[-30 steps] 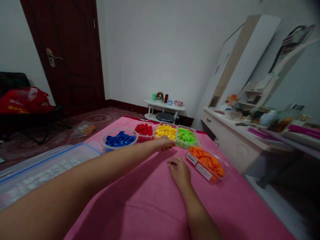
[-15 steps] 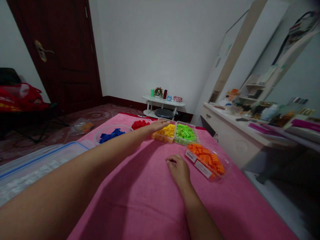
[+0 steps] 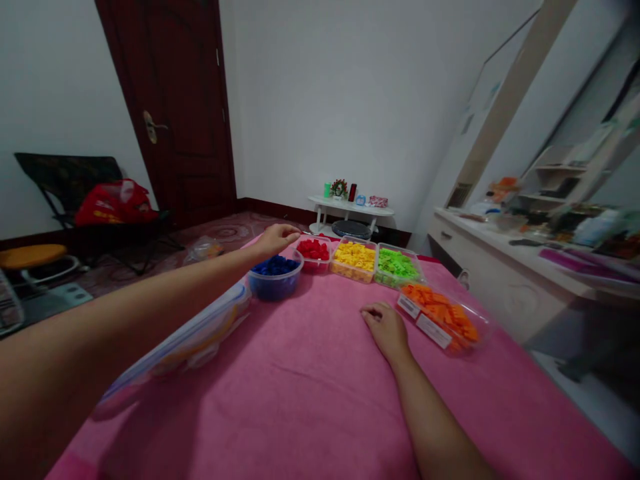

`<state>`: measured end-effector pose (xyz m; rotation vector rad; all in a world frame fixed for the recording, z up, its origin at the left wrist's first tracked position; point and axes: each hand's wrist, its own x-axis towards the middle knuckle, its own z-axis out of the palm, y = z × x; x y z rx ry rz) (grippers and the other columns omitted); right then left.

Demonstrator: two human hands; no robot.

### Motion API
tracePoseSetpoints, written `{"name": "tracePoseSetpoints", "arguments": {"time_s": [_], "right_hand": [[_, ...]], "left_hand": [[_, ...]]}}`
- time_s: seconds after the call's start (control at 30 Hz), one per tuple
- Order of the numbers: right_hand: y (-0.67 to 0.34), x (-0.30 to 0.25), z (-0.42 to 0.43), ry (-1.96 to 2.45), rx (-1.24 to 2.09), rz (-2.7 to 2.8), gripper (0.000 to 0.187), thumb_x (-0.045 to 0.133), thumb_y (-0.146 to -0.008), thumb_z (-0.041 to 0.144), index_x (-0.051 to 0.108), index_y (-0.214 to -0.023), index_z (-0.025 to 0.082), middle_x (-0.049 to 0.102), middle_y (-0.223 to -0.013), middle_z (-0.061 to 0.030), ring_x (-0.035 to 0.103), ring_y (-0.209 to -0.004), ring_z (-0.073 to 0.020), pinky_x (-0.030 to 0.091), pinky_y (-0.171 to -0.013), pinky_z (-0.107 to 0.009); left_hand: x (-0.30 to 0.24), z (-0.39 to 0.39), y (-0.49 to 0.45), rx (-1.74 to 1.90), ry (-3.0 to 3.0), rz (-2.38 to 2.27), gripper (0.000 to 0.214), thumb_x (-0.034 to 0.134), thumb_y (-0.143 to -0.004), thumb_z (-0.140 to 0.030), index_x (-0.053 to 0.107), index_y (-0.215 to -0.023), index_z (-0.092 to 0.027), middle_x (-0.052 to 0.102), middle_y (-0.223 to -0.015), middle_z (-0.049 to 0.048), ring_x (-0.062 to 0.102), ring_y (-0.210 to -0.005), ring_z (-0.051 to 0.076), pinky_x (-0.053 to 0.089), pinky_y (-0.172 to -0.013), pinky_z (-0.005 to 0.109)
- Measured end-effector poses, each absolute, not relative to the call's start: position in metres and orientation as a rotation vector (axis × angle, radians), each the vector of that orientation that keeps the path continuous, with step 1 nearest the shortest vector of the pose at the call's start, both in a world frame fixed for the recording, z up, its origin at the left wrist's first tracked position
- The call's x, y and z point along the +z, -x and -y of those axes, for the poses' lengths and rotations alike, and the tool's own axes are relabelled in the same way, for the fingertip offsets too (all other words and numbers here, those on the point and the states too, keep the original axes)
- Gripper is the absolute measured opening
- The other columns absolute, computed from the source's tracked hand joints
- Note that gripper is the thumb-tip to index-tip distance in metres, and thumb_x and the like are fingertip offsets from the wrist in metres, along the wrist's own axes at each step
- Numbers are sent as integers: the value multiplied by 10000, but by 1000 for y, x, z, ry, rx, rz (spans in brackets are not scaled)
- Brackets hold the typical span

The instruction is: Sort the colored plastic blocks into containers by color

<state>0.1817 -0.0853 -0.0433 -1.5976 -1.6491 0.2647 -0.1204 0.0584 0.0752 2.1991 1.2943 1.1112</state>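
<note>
Holding left hand point(image 3: 279, 239) out near bowl point(image 3: 274, 288) of blue blocks point(image 3: 277, 266); resting curled right hand point(image 3: 386, 325) on pink cloth point(image 3: 310, 347) beside orange blocks point(image 3: 443, 312). Cannot tell either grip's width or contents.

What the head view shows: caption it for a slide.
Left hand near blue blocks, right hand on pink cloth beside orange blocks.

The left hand point(image 3: 278, 240) stretches far forward, the right hand point(image 3: 386, 329) loosely curled
</note>
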Motion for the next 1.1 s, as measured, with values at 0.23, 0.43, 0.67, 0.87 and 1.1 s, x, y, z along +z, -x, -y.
{"name": "tracePoseSetpoints", "arguments": {"time_s": [0.23, 0.43, 0.67, 0.87, 1.1], "right_hand": [[-183, -44, 85, 1590, 254, 1657, 224, 518, -766, 269, 718, -822, 185, 687, -888, -56, 646, -812, -176, 487, -771, -286], [-183, -44, 84, 1570, 251, 1656, 226, 519, -762, 279, 721, -809, 187, 695, -883, -59, 650, -817, -186, 492, -757, -291], [-184, -45, 83, 1580, 225, 1673, 227, 515, -749, 266, 722, -799, 189, 704, -875, -59, 647, -823, -189, 486, -749, -289], [-183, -44, 84, 1582, 220, 1666, 234, 512, -746, 262, 726, -805, 188, 702, -875, -65, 644, -825, -190, 486, -757, -297], [-183, -44, 85, 1574, 221, 1676, 228, 516, -751, 261, 724, -806, 186, 692, -869, -61, 641, -802, -185, 486, -760, -297]], "left_hand": [[73, -16, 207, 772, -2244, -1482, 590, 544, -748, -517, 645, -1174, -122, 678, -1156, 129, 628, -1053, 249, 463, -900, 312], [69, 30, 264, 401, -2430, -1708, 838, 540, -710, -628, 499, -1354, -93, 500, -1394, 172, 475, -1269, 317, 361, -1035, 354], [66, 129, 250, 38, -2529, -1883, 568, 483, -769, -631, 686, -1078, -200, 697, -1033, 121, 634, -930, 299, 444, -776, 359], [55, 141, 249, 78, -2390, -1890, 393, 522, -743, -525, 658, -866, -177, 673, -762, 75, 584, -652, 210, 337, -559, 282], [56, 134, 258, 207, -2404, -1852, 369, 409, -851, -481, 604, -790, -173, 639, -722, 63, 558, -637, 202, 332, -586, 291]]}}
